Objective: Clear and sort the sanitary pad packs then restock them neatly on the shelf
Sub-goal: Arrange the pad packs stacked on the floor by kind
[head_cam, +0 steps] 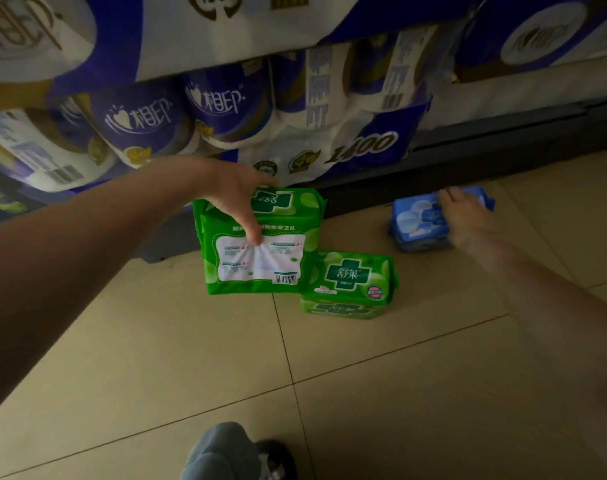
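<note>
A large green pad pack (257,261) stands upright on the tiled floor, back label facing me. My left hand (236,199) grips its top, the thumb pressing a crease into the white label. A smaller green pack (350,282) lies flat on the floor against its right side. Further right, a blue pad pack (416,220) sits on the floor by the shelf base, and my right hand (468,216) grips its right side, blurred by motion.
Purple and white toilet-roll packs (198,109) fill the low shelf behind the packs. The dark shelf base (468,157) runs along the floor to the right. My knee and shoe (239,452) are at the bottom. Beige floor tiles (399,393) spread in front.
</note>
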`<state>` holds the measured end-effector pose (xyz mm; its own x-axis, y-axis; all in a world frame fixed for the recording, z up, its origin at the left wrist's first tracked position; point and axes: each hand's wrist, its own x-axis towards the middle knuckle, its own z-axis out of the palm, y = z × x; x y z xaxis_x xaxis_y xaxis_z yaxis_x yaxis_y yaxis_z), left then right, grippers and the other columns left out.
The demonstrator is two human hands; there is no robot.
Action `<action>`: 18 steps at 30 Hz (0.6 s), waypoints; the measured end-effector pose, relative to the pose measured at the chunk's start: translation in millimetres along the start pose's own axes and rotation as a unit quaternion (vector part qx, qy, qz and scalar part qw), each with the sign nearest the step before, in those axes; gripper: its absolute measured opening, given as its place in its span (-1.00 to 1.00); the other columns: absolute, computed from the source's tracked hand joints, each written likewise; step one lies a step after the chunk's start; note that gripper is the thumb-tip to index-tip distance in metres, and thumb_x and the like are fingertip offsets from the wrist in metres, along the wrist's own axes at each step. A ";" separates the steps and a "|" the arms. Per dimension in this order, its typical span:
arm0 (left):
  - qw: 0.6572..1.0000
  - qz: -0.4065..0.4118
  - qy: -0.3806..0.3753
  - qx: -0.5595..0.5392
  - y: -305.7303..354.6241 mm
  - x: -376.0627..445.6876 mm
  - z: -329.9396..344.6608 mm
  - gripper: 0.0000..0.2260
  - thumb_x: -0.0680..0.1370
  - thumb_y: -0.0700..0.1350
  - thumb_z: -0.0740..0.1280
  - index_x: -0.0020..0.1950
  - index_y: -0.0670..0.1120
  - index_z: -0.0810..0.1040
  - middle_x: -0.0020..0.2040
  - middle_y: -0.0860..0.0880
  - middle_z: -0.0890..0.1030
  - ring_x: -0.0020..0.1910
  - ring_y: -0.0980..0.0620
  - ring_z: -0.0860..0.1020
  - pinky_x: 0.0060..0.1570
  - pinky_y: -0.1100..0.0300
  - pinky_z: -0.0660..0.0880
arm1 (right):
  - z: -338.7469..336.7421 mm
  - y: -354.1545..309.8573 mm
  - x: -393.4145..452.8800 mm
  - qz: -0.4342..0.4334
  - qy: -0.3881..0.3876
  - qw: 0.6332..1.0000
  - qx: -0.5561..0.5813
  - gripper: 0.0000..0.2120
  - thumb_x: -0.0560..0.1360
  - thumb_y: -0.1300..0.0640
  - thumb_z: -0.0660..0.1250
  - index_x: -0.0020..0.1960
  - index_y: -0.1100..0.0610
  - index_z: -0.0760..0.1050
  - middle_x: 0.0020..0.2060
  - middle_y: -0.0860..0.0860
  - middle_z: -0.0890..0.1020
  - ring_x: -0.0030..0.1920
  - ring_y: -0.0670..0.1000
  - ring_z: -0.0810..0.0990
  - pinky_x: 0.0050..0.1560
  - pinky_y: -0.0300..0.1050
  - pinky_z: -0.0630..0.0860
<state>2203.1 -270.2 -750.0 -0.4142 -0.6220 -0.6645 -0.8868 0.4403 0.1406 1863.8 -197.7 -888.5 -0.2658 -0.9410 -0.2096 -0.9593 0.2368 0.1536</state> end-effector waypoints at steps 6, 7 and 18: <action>0.999 -0.017 0.044 -0.023 7.5 1.3 -11.0 -0.19 0.30 -0.03 0.55 0.46 -0.02 0.23 0.32 -0.09 0.43 0.22 -0.12 0.46 0.16 0.01 0.48 | -3.4 -23.0 -22.7 0.008 -0.046 0.987 0.157 -0.37 0.50 0.19 0.35 0.46 0.25 0.12 0.45 0.21 0.17 0.38 0.26 0.27 0.30 0.10 0.29; 0.999 -0.019 0.040 -0.024 8.2 1.1 -10.3 -0.20 0.30 -0.03 0.55 0.45 -0.02 0.24 0.32 -0.08 0.44 0.21 -0.12 0.47 0.15 0.02 0.48 | -13.9 -39.8 -31.7 -0.044 -0.057 0.982 0.177 -0.31 0.48 0.05 0.38 0.46 0.24 0.13 0.44 0.22 0.19 0.40 0.23 0.25 0.33 0.08 0.27; 0.997 -0.065 -0.008 -0.029 -10.9 -11.4 -7.2 -0.18 0.31 0.02 0.54 0.47 -0.03 0.22 0.36 -0.07 0.39 0.30 -0.10 0.41 0.26 -0.03 0.41 | -37.9 -103.1 -42.3 -0.239 -0.078 0.968 0.018 -0.15 0.36 0.09 0.49 0.49 0.15 0.08 0.33 0.16 0.31 0.31 0.21 0.34 0.30 0.02 0.28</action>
<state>2216.0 -272.6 -738.6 -0.2917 -0.6609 -0.6915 -0.9434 0.3180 0.0940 1977.6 -191.5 -859.0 0.2001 -0.8979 -0.3921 -0.9784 -0.2046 -0.0307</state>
